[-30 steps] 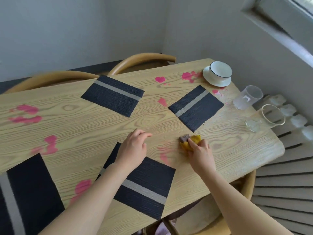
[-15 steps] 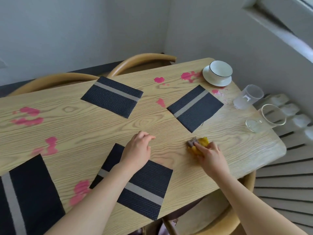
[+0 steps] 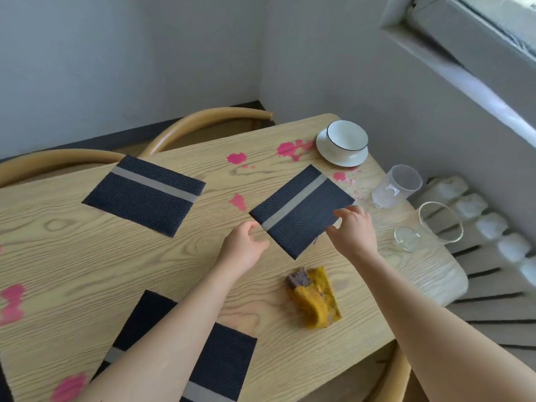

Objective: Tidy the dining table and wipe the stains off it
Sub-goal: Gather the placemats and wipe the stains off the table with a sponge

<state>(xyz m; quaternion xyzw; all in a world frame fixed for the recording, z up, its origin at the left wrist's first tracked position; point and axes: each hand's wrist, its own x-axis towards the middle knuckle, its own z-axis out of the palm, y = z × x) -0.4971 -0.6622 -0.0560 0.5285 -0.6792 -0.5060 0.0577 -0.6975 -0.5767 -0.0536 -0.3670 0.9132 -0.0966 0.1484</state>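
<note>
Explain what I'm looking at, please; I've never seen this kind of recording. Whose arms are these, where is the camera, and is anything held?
There is no machine: these are a person's two bare arms, filmed by a wide-angle camera worn on their head, looking down. On the wooden table lie dark striped placemats, pink stains, a yellow cloth, a white bowl on a saucer, a frosted cup and a clear glass on its side. The left hand curls at a corner of the placemat nearest the bowl; whether it grips is unclear. The right hand spreads open at the opposite edge. Nobody holds the cloth.
</note>
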